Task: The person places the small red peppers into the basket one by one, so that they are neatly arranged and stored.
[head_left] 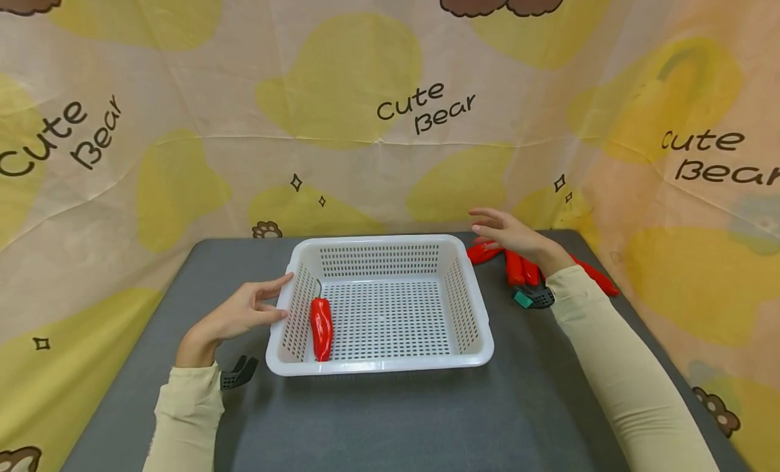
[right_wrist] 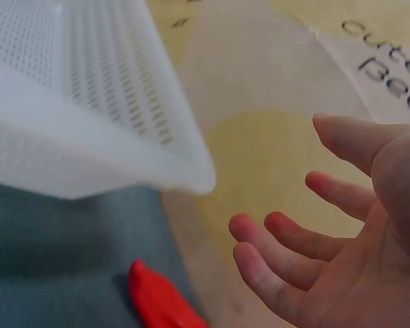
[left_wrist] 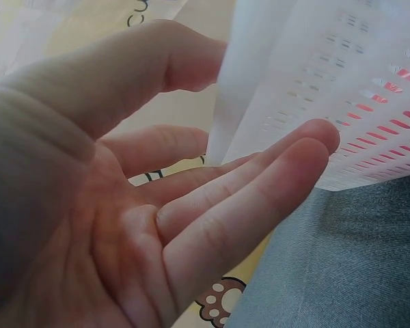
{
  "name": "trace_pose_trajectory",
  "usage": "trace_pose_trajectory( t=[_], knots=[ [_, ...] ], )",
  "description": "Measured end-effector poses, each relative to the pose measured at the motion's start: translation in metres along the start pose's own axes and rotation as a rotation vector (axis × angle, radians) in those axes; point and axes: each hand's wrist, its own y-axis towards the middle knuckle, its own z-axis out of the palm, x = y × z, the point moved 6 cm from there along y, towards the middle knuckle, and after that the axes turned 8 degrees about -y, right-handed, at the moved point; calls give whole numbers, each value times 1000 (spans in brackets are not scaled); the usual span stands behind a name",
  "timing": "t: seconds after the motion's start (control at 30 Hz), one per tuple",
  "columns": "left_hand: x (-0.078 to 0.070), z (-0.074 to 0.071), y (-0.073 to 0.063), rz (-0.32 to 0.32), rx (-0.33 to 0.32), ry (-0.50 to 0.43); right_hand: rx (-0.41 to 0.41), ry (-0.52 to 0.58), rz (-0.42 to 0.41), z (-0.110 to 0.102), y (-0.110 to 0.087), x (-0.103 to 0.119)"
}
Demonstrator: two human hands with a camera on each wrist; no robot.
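A white perforated plastic basket (head_left: 380,366) stands on the dark grey table, with one glossy red pepper (head_left: 321,328) lying along its left side inside. My left hand (head_left: 240,313) is at the basket's left rim, thumb and index fingertips right at the edge. In the left wrist view, the other fingers (left_wrist: 219,239) extend fairly straight beneath the rim beside the outer wall. My right hand (head_left: 512,236) hovers past the basket's right back corner, fingers loosely spread, holding nothing. Below and around it lie several red peppers (head_left: 514,269), partly hidden by the hand and wrist.
A pale cloth (head_left: 341,174) with yellow patches and lettering hangs behind and along both sides of the grey table (head_left: 378,418). Each wrist wears a small dark device (head_left: 240,374). One red pepper (head_left: 597,277) lies near the table's right edge.
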Motion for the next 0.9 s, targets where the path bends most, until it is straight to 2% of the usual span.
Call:
trace_pose_trajectory(
  t=[0.17,0.4,0.63,0.9],
  knots=[
    [0,0,1,3,1,0,14,67,57,1,-1,-22],
    [0,0,1,-9,3,1,12,142,212,14,5,-54],
    [0,0,-1,4,-4,4,-45,119,356,28,18,-74],
    [-1,1,-1,-4,-11,21,-132,46,456,33,32,-88]
  ],
)
